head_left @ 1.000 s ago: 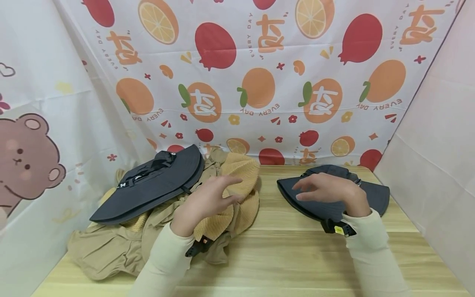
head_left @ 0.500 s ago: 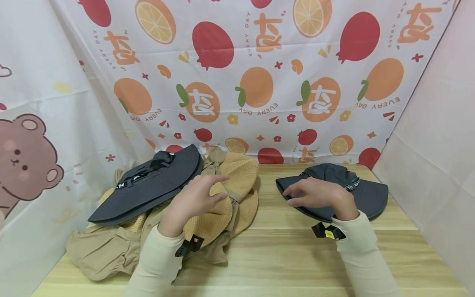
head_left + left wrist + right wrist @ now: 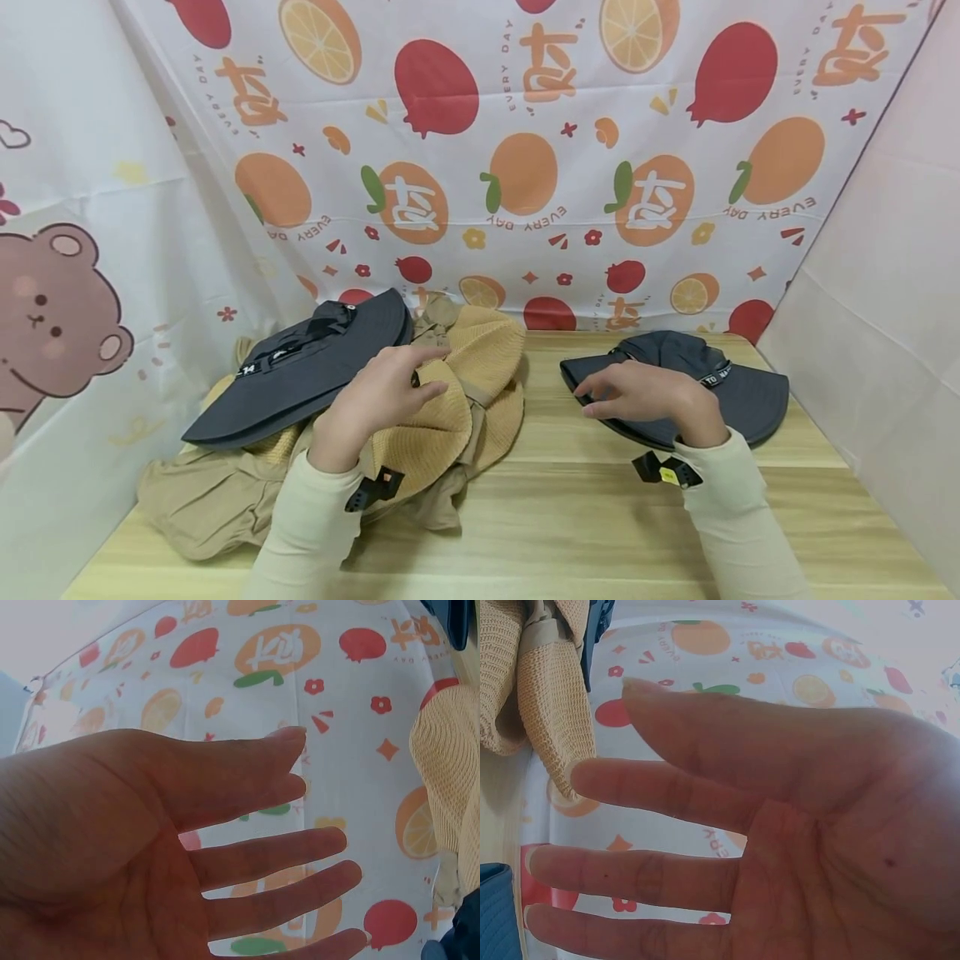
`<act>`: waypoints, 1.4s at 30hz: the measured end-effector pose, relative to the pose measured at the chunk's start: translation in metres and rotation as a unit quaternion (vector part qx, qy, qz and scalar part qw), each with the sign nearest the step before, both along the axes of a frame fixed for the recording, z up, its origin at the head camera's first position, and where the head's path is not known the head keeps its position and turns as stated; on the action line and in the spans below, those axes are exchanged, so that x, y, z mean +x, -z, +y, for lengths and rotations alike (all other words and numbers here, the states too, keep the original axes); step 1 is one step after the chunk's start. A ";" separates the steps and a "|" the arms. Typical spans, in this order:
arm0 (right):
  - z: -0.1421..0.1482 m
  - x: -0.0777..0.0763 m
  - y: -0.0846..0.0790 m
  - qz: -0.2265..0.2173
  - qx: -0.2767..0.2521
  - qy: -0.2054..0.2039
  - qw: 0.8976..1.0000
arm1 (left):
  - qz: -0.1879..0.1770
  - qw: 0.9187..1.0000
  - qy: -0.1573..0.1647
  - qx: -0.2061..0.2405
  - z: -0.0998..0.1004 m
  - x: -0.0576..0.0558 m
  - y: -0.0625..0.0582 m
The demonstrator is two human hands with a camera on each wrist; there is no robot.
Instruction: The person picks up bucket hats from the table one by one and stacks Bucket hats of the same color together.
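Left hand (image 3: 382,396) is hanging, fingers loosely spread, by the left-side heap: dark floppy fabric wide-brimmed hat (image 3: 322,367) resting over yellow woven hats (image 3: 487,350) and crumpled khaki cloth (image 3: 210,500). Right hand (image 3: 645,396), fingers extended too, is nearest another dark fabric brimmed hat (image 3: 753,400), far right on the pale wooden table (image 3: 555,517).

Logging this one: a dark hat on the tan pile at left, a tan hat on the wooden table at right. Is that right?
No: the right hat on the wooden table is dark too; the head view shows it. The rest stands.
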State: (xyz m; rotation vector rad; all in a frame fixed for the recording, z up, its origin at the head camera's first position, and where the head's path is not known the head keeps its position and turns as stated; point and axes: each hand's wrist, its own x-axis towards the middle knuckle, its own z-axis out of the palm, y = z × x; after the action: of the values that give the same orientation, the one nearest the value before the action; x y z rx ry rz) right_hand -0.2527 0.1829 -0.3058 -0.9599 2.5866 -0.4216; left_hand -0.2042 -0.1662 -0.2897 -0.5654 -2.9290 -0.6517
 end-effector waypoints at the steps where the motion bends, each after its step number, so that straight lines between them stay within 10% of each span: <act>1: 0.000 0.000 0.000 0.000 -0.001 0.000 1.000 | -0.006 1.000 -0.005 0.001 -0.002 0.000 -0.001; 23: -0.004 0.002 0.000 0.006 -0.007 -0.020 1.000 | -0.057 0.991 -0.116 -0.022 -0.113 -0.012 0.000; 42: -0.006 0.003 0.002 -0.004 0.001 -0.008 1.000 | -0.108 0.971 -0.212 -0.004 -0.239 -0.007 0.035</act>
State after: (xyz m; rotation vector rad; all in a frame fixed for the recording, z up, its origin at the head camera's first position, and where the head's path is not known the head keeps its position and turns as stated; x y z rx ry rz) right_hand -0.2499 0.1769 -0.3076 -0.9748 2.5706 -0.4175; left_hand -0.2115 -0.4056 -0.3245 0.1482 -3.0971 -0.6784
